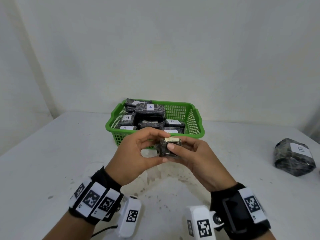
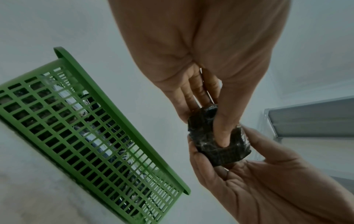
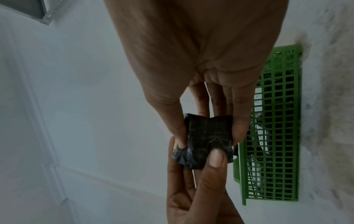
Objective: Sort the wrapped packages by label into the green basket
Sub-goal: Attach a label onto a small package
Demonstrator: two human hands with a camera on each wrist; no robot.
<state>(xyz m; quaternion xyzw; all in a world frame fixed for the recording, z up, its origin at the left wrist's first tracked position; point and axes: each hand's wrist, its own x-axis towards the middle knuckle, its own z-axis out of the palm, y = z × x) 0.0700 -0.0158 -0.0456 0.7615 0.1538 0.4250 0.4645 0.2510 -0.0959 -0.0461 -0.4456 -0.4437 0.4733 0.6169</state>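
Both hands hold one small dark wrapped package [image 1: 168, 147] in the air, just in front of the green basket [image 1: 197, 125]. My left hand [image 1: 138, 151] pinches it between thumb and fingers, and my right hand [image 1: 192, 156] grips its other side, thumb on top. A pale strip shows on the package's upper face; no letter is readable. In the left wrist view the small package [image 2: 216, 144] sits between both hands, and the right wrist view shows the small package [image 3: 206, 136] the same way. Several packages labelled A [image 1: 150, 110] fill the basket.
A larger wrapped package labelled B [image 1: 294, 157] lies on the white table [image 1: 52, 153] at the far right. The basket stands at the table's back, close to the white wall. A grey metal frame [image 2: 306, 118] shows beyond the table.
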